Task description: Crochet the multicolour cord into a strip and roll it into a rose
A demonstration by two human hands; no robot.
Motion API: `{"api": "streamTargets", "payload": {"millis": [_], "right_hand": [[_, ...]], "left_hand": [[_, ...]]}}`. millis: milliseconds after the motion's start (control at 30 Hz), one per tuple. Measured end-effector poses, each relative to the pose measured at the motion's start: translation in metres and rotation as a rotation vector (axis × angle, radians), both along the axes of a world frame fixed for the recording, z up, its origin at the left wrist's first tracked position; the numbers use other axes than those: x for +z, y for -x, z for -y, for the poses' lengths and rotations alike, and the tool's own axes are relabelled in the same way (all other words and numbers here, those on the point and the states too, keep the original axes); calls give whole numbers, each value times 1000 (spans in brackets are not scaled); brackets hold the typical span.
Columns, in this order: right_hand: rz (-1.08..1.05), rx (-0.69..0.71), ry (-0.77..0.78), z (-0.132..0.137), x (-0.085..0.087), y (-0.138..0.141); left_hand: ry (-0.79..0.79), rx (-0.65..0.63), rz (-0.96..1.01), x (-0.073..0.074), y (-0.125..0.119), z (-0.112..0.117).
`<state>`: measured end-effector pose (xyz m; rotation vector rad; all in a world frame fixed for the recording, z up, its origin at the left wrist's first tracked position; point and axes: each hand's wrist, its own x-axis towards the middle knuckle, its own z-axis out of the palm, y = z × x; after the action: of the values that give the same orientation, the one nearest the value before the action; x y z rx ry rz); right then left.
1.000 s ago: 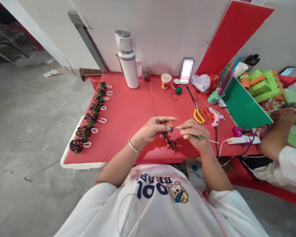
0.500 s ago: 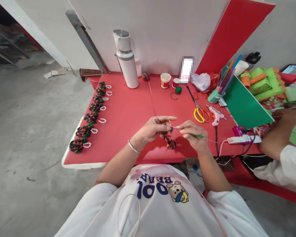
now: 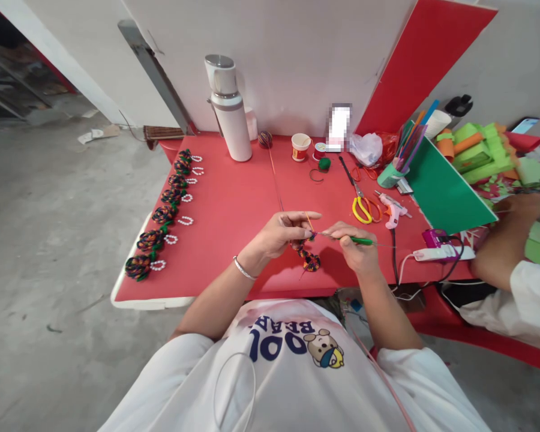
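Over the front of the red table my left hand pinches a multicoloured crochet piece, whose curled end hangs below the fingers. An orange length of yarn runs up to my left index finger, which is stretched out. My right hand grips a crochet hook with a green handle; its tip meets the piece at my left fingertips. The yarn trails back across the table to a dark multicoloured yarn ball. My fingers partly hide the stitches.
Several finished crochet pieces with bead loops line the left edge. At the back stand a white flask and a paper cup. Yellow-handled scissors, a pink glue gun and a power strip lie right. Another person's arm is at far right.
My right hand has turned the hook slightly, so more of the green handle shows and my thumb sits lower. My left hand keeps its hold on the crochet piece.
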<state>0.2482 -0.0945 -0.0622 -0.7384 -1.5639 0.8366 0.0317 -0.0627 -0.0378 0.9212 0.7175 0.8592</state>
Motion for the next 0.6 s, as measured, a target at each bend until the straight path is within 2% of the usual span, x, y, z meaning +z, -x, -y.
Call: {"api": "streamTargets", "payload": {"millis": [167, 233, 400, 600], "right_hand": [[180, -8, -194, 1, 6, 1], [213, 1, -229, 1, 9, -1], [123, 8, -137, 1, 7, -3], [23, -34, -13, 3, -2, -1]], "left_hand": [[32, -6, 31, -1, 2, -1], [43, -2, 43, 0, 3, -1], [62, 9, 38, 1, 1, -1], [9, 20, 31, 1, -2, 0]]}}
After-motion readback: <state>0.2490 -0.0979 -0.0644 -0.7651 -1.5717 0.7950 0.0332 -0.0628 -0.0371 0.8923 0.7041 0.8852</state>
